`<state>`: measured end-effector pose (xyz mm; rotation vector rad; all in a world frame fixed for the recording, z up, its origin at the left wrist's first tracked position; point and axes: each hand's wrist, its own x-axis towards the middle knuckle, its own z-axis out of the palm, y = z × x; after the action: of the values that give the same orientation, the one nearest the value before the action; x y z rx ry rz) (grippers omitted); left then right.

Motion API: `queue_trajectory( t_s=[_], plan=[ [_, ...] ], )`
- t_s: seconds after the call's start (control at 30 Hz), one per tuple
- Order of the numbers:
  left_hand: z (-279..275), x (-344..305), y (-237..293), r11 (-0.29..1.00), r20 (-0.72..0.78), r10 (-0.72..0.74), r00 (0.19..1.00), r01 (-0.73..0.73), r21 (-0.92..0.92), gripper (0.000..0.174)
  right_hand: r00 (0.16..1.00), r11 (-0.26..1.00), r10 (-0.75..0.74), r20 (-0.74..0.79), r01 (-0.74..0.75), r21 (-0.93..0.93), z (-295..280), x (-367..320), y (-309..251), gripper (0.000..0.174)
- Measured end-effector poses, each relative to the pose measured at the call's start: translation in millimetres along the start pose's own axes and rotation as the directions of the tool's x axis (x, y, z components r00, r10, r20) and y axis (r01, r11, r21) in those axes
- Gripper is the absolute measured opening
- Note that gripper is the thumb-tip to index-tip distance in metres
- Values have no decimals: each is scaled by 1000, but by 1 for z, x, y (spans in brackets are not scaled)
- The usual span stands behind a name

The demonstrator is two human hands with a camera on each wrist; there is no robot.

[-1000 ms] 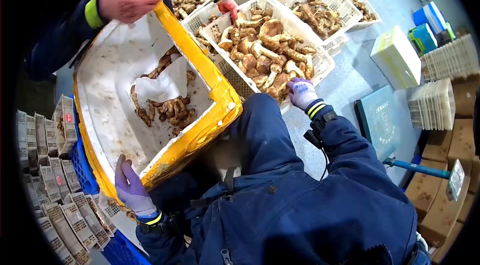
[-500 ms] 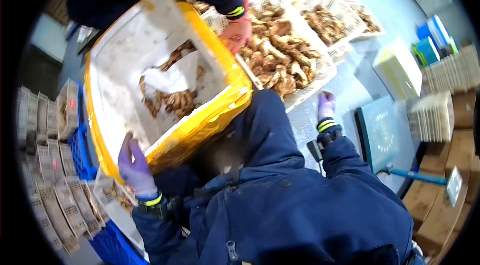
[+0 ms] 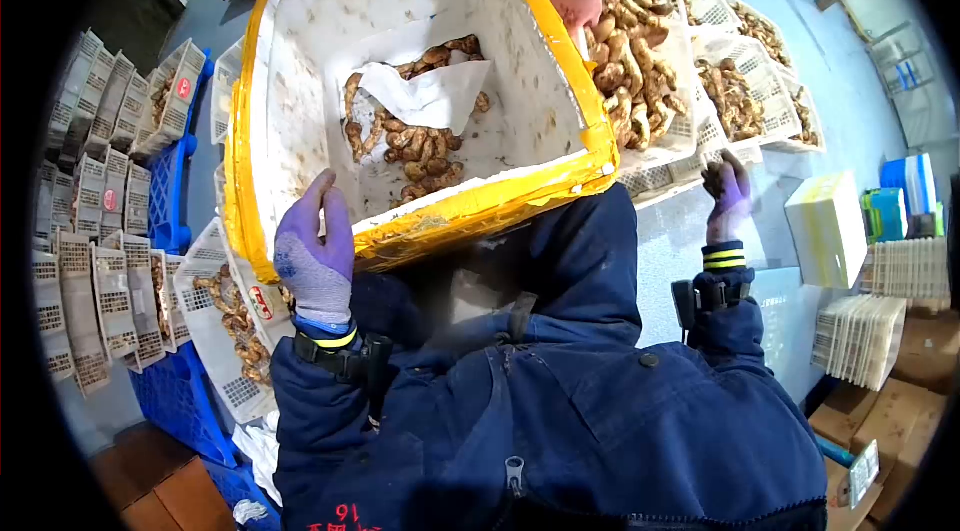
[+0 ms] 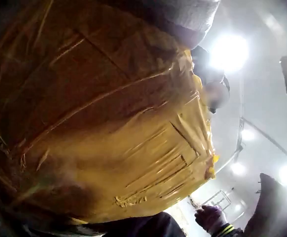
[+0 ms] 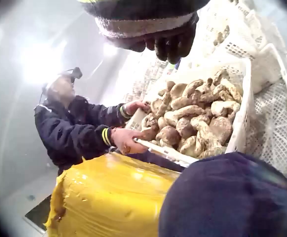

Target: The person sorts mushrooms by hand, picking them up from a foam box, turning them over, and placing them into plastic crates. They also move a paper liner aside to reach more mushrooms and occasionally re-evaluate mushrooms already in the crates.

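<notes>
Currently, the white foam box with yellow-taped edges [image 3: 572, 61] stands upper centre, open side up, apparently being steadied.
Left hand [image 3: 318, 266]: hooked over its lower-left corner. Right hand [image 3: 728, 201]: right of centre, loosely spread, holding nothing. Next move probably calls for a second support. Contents: brown mushrooms [image 3: 425, 143], white sheet [image 3: 435, 96]. Right-wrist view, centre-right: white perforated plastic crate [image 5: 245, 106], mushroom-filled.

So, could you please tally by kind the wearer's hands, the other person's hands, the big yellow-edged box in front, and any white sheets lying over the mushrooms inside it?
Wearer's gloved hands, left hand and right hand: 2
Other person's hands: 2
Yellow-edged box: 1
White sheet: 1
Total: 6
</notes>
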<state>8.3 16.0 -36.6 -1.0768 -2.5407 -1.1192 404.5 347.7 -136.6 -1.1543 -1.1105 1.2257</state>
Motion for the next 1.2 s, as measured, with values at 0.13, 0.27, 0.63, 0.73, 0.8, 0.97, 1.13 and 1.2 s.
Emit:
queue_trajectory(
  t_s=[0.13, 0.27, 0.63, 0.73, 0.8, 0.97, 1.13, 1.2],
  plan=[
    [0, 0, 5, 999, 46, -11, 999, 12, -29, 26, 985, 994, -87, 149, 95, -51, 38, -11, -37, 35],
    [-11, -11, -4, 961, -62, 86, 994, -99, -259, 25, 941, 954, -225, 255, 266, -141, 66, -47, -61, 32],
    [-145, -218, -125, 776, -170, -628, 759, 592, -218, 23, 335, 515, -331, 882, 847, -129, 209, -140, -120, 33],
    [-159, -394, -202, 519, -364, -812, 456, 850, -94, 27, 296, 455, 77, 952, 839, -298, 230, -161, -114, 29],
    [-173, -507, -219, 168, -492, -867, 84, 977, -129, 34, 244, 458, 38, 969, 858, -234, 236, -163, -108, 29],
    [-158, -703, -194, -567, -301, -609, -734, 668, -482, 62, 265, 425, 10, 964, 871, -244, 230, -138, -89, 33],
    [-92, -711, -218, -677, 420, -722, -549, 437, -593, 71, 339, 396, 20, 941, 861, -318, 229, -144, -87, 28],
    [-82, -682, -250, -655, 611, -751, -250, 403, -639, 58, 380, 565, 77, 922, 745, -354, 226, -145, -80, 24]
  ],
)
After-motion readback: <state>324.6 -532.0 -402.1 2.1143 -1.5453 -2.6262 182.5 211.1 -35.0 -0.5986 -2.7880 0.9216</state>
